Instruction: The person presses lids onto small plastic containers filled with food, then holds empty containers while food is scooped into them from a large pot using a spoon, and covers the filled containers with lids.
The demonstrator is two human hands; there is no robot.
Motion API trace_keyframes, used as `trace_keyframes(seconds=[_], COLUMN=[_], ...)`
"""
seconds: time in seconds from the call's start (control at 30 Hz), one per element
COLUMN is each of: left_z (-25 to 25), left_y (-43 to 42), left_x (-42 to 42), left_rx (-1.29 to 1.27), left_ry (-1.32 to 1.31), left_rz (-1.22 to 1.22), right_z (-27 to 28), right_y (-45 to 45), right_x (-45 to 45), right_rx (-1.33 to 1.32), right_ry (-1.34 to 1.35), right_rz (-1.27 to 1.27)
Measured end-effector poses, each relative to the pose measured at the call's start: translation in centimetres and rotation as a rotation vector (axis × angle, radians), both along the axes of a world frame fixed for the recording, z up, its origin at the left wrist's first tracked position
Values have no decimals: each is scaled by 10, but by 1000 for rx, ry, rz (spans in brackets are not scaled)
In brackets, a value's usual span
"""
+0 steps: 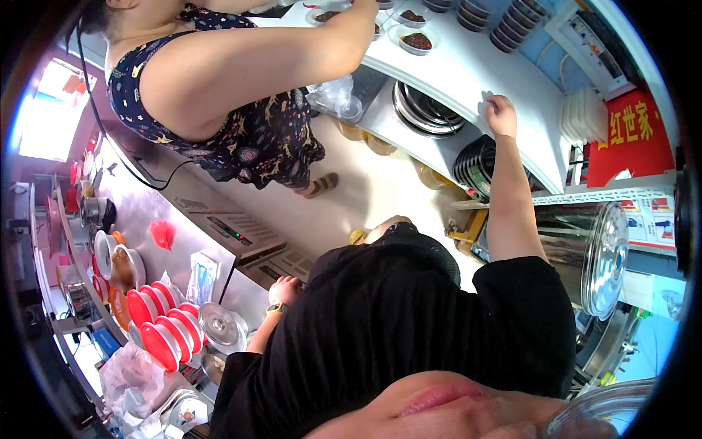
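My right hand [502, 115] rests on the white tabletop [468, 80] near its front edge, its fingers loosely curled with nothing visible in them. Low on my other side is my left hand [285, 290], a yellowish watch [276, 308] on its wrist. Its short-looking fingers lie apart beside the steel counter edge, holding nothing that I can see. On the white tabletop, small clear bowls of dark food [416, 42] sit at the far end. Stacked dark-filled containers [518, 25] stand behind them.
A person in a patterned dark dress [219, 139] stands at the left, reaching over the bowls. Below the tabletop are round pans [424, 110] and black stacked dishes [472, 168]. Red-lidded tubs [161, 344] and a metal lid [221, 326] crowd the left counter. A large steel pot [585, 252] stands right.
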State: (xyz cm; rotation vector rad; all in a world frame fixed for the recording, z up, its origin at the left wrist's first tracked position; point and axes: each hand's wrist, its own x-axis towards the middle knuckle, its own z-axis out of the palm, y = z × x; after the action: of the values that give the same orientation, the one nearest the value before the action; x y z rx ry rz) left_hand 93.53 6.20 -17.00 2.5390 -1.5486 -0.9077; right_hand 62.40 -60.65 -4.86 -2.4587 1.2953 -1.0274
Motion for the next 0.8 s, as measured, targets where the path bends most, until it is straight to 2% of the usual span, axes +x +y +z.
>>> trace_keyframes(seconds=[0.37,0.43,0.5,0.6,0.67,0.73,0.8], left_z=[1,4,4,-1,1,1,-6], left_y=[-4,-2,-1,-4,-5,-7,-6], left_x=[-2,-2,-1,-4,-4,-7,-10], left_rx=[-42,-25,-37,-73,-121,-86,-71], left_ry=[-37,-21,-49,-87,-125,-179,-290], left_rz=[9,55,55,47,31,61,124], right_z=[4,3,5,22,20,25,35], right_y=[-1,1,-6,-41,-84,-136,-173], right_x=[-1,1,7,41,82,124,162], right_rx=[32,-24,55,239,240,269,261], right_ry=[-28,2,0,267,146,293,298], right_rz=[-10,-48,-118,-178,-52,-8,-8])
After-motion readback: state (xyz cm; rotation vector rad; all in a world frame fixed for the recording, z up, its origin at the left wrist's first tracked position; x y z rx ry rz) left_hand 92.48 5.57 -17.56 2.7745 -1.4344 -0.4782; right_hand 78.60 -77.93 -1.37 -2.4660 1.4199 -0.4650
